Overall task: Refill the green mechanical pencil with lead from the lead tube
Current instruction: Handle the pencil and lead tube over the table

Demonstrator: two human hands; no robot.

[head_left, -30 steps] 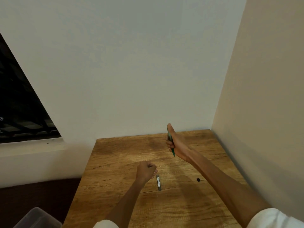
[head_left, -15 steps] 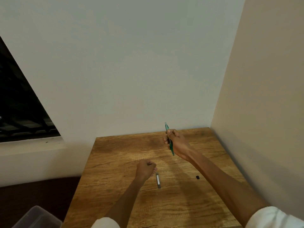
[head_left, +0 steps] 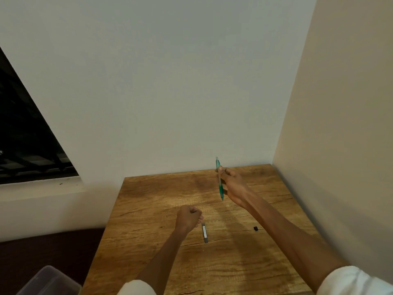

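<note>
My right hand [head_left: 232, 184] grips the green mechanical pencil [head_left: 219, 179] nearly upright above the far part of the wooden table [head_left: 148, 209], its top end showing above my fingers. My left hand [head_left: 189, 216] is closed in a fist just above the table's middle; I cannot see anything in it. The slim grey lead tube [head_left: 204, 232] lies flat on the table just right of and below that fist, apart from it. A small black cap-like piece [head_left: 256, 228] lies on the table to the right, beside my right forearm.
The table stands in a corner, with a white wall behind and a beige wall at its right edge. A dark window [head_left: 25, 145] is at the left. A clear plastic bin [head_left: 49, 282] sits on the floor at the lower left.
My right hand has shifted its grip on the pencil, so more of its top end sticks up above the fingers. The left fist and the lead tube have stayed put.
</note>
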